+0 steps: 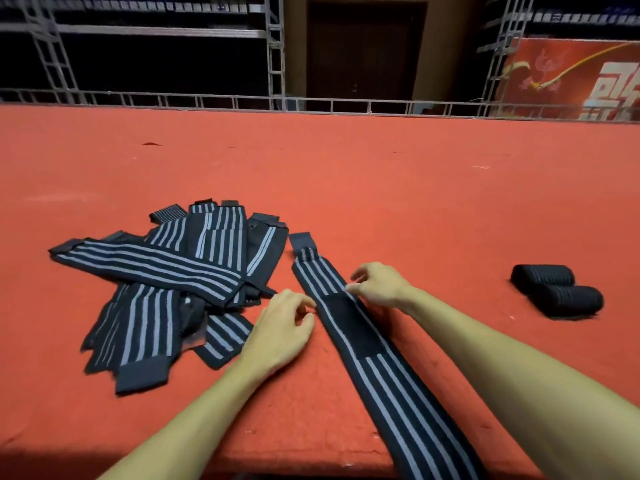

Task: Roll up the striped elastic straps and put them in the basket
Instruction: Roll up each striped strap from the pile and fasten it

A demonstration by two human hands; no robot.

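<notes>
One black strap with grey stripes (388,372) lies flat on the red surface (381,174), running from the middle down past the near edge. My left hand (287,323) sits at the strap's left edge with loosely curled fingers, its thumb tip touching the edge. My right hand (377,284) is at the strap's right edge, thumb and forefinger pinching the strap there. A loose pile of several more striped straps (166,271) lies to the left. Two rolled straps (557,292) lie side by side on the right. No basket is in view.
The red surface ends in a near edge (277,462) at the bottom. Behind its far edge runs a metal truss frame (277,64), with a dark door (363,50) and a red banner (571,77) beyond.
</notes>
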